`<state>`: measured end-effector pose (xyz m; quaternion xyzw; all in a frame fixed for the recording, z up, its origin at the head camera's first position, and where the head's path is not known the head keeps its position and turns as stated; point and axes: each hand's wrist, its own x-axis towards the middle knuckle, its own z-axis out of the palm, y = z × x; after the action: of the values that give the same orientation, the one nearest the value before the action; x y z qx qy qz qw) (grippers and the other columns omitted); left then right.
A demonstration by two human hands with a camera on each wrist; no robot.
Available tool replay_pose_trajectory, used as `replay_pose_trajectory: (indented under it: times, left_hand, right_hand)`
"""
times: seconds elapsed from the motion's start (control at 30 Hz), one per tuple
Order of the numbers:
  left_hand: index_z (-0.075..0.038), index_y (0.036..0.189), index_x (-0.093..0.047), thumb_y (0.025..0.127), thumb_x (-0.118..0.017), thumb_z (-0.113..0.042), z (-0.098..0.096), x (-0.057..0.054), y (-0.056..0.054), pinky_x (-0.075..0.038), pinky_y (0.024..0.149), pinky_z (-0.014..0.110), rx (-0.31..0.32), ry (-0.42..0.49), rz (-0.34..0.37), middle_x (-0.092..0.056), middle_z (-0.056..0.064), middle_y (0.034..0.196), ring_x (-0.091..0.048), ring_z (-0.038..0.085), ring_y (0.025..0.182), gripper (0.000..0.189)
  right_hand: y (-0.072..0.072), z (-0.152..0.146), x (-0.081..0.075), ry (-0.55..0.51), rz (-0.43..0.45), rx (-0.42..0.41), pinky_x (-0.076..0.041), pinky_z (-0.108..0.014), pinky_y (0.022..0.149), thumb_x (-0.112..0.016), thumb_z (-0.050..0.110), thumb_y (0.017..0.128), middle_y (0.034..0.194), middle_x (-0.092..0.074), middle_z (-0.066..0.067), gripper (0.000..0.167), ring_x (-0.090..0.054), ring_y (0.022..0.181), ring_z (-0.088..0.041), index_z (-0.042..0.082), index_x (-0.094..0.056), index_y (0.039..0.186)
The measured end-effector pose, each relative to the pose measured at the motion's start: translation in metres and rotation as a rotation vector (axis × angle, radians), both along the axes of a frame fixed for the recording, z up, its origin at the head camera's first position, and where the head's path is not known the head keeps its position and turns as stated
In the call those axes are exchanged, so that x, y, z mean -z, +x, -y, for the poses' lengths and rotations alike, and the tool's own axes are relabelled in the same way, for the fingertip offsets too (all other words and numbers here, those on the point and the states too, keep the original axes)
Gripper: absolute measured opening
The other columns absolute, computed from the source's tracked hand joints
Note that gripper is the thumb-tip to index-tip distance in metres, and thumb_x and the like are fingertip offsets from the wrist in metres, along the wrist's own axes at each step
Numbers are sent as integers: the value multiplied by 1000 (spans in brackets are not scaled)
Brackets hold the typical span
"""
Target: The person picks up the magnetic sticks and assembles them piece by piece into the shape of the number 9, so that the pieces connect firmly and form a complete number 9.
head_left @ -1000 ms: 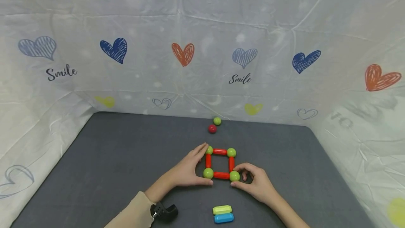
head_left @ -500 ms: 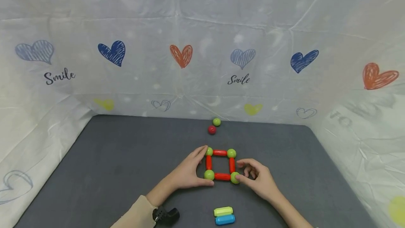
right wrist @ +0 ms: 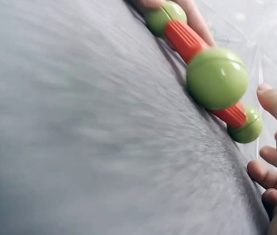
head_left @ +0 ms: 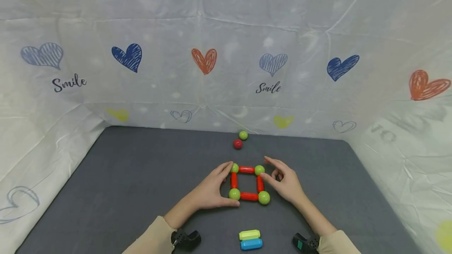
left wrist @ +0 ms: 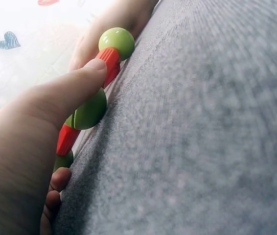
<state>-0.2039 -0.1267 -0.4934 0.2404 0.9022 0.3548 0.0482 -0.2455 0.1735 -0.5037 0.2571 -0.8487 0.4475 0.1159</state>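
Square frame (head_left: 249,196), one: four red rods, four green corner balls; flat on the dark grey tabletop (head_left: 148,167), between the hands.

Left hand (head_left: 213,189): at nine o'clock of the frame. Thumb and fingers spread wide, bracketing that side; fingertips at the half-past-ten ball (head_left: 234,168), thumb stretched past the half-past-seven ball (head_left: 234,194). Firmness of contact: cannot tell.

Right hand (head_left: 287,182): at three o'clock. Thumb and index finger parted, other fingers loosely bent, nothing held. Thumb tip close by the half-past-one ball (head_left: 259,170); touch cannot be told.

Loose balls, two, at twelve o'clock beyond the frame: red ball (head_left: 238,144); green ball (head_left: 243,135), just past it towards one o'clock.

Loose rods, two, at six o'clock, side by side: yellow-green rod (head_left: 249,234), farther; blue rod (head_left: 251,244), nearer.
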Motion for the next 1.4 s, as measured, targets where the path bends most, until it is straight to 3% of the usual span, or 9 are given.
replay_pose_trajectory:
  times: [0.17,0.27,0.43,0.67,0.87,1.03,1.13,1.27,1.4]
  left_hand:
    - [-9,170,-24,80,-85,-66,0,-1,0,-43,117,55,1,-3,1,-26,8,174,-35,30,155,122]
    - [-9,170,-25,80,-85,-67,0,-2,0,-42,117,55,1,-7,0,-26,7,174,-36,30,155,122]
    - [-10,170,-24,81,-85,-66,-1,-1,-1,-41,118,56,3,-10,-1,-25,7,174,-35,29,156,122]
    - [-10,170,-23,81,-85,-66,-2,-1,0,-41,118,56,3,-12,5,-25,7,175,-35,30,156,122]
    - [-11,170,-22,81,-85,-66,-2,-1,0,-41,118,55,-12,-15,12,-25,7,175,-35,30,156,123]
    - [-10,170,-23,80,-85,-66,-5,-1,1,-43,117,56,-13,-10,14,-25,7,174,-37,30,154,123]
    - [-10,170,-23,80,-85,-66,-6,-1,2,-43,116,55,-10,-9,16,-26,7,174,-39,30,153,123]
    - [-9,170,-25,80,-86,-65,-5,-2,2,-44,116,55,-12,-10,9,-26,8,174,-40,29,152,123]
    - [-9,170,-25,79,-87,-65,-3,-3,2,-45,115,53,-16,-13,0,-27,8,173,-42,28,151,123]
  right_hand:
    - [-17,6,0,23,46,1,-42,-24,55,-80,22,97,122,-75,-7,43,-51,63,-5,9,-72,137]
    - [-22,8,-1,20,78,-20,-42,-25,56,-79,23,98,108,-76,0,32,-52,62,-6,13,-77,129]
    - [-24,4,-1,12,110,-58,-42,-25,57,-79,24,98,88,-68,4,24,-52,63,-8,16,-79,120]
    - [-22,2,-2,33,100,-68,-41,-24,57,-80,21,97,76,-60,5,21,-50,62,-6,17,-78,118]
    - [-17,3,-4,91,83,-96,-41,-26,66,-79,29,97,91,-60,5,41,-51,75,-7,10,-71,132]
    - [-4,-4,-2,158,6,-168,-40,-28,78,-84,46,90,114,-59,0,77,-51,93,-12,4,-57,149]
    - [6,-10,-1,204,7,-213,-39,-29,80,-89,53,83,125,-55,-2,100,-50,98,-10,2,-46,158]
    - [14,-15,-2,261,39,-239,-39,-29,81,-95,56,73,127,-52,1,121,-48,99,-7,3,-36,164]
    - [15,-13,-5,288,50,-239,-39,-29,81,-97,55,71,122,-52,4,125,-48,98,-7,4,-33,165]
